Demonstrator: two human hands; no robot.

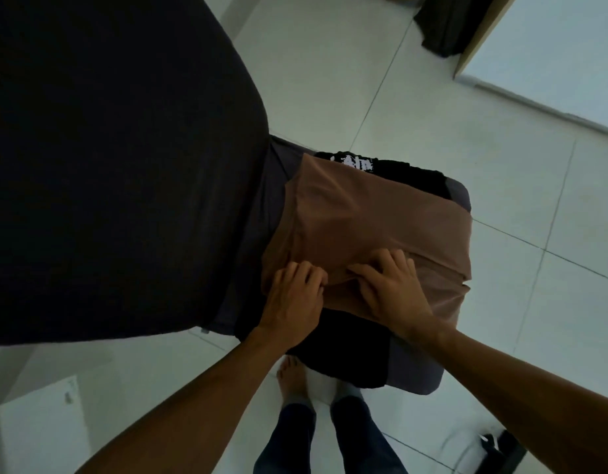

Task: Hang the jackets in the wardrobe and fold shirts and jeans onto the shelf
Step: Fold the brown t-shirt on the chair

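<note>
the brown shirt (367,227) lies on top of a pile of dark clothes (343,350) on a grey chair seat (415,378), and both the left hand (292,295) and the right hand (388,289) pinch a ridge of its cloth near the front edge with curled fingers. the thin fabric looks slippery, so an uneven pull could drag the fold crooked or slide the pile off the seat. no container or shelf is in view, only a wardrobe panel (480,39) at the far corner.
</note>
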